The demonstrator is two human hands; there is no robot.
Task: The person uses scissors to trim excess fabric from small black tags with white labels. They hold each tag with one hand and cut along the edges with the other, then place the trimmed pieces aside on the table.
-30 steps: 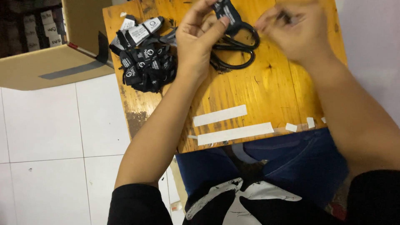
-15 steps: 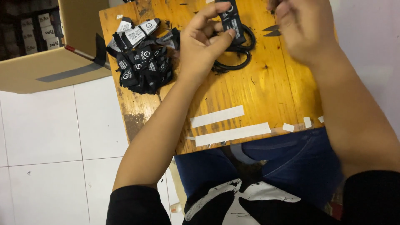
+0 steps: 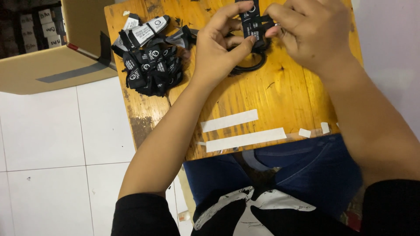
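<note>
Both of my hands meet at the far edge of a small wooden table (image 3: 280,96). My left hand (image 3: 221,46) pinches a black woven label (image 3: 251,22) with white print, thumb under it and fingers above. My right hand (image 3: 313,32) grips the same label from the right side. Black scissors (image 3: 249,65) lie on the table just below the hands, partly hidden by them. A heap of similar black folded labels (image 3: 151,61) sits to the left of my left hand.
Two long white paper strips (image 3: 238,129) and small white scraps (image 3: 315,130) lie near the table's front edge. An open cardboard box (image 3: 57,48) with more items stands at the upper left on the white tiled floor (image 3: 52,148). My blue-jeaned lap is below the table.
My right hand has come left and closed onto the label that my left hand holds. The view has shifted so the table sits a little further right.
</note>
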